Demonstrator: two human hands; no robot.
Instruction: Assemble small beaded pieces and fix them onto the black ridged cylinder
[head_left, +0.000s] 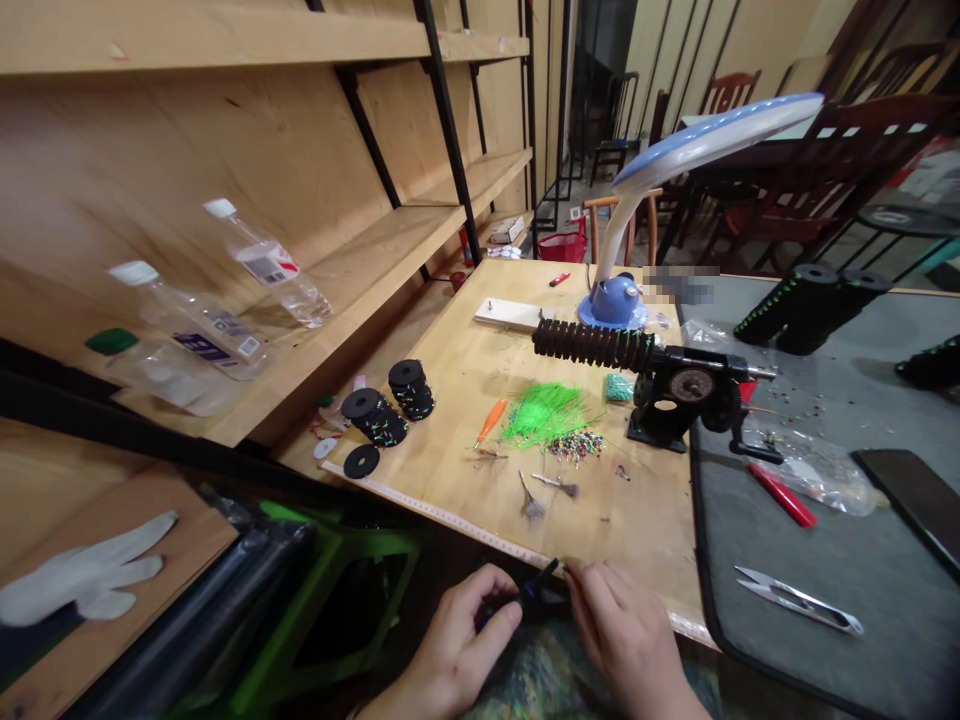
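Observation:
My left hand is curled around a small dark object just below the near edge of the wooden table. My right hand pinches the other end of that same dark piece; what it is I cannot make out. Farther out on the table lie a tuft of green fibres, a heap of coloured beads, an orange tool and two small grey tufts.
A black winding device with a ribbed spool stands mid-table, a blue desk lamp behind it. Stacks of black discs sit at left. Thread snips and a red tool lie on the grey mat. Bottles lie on the shelf; a white glove lies lower left.

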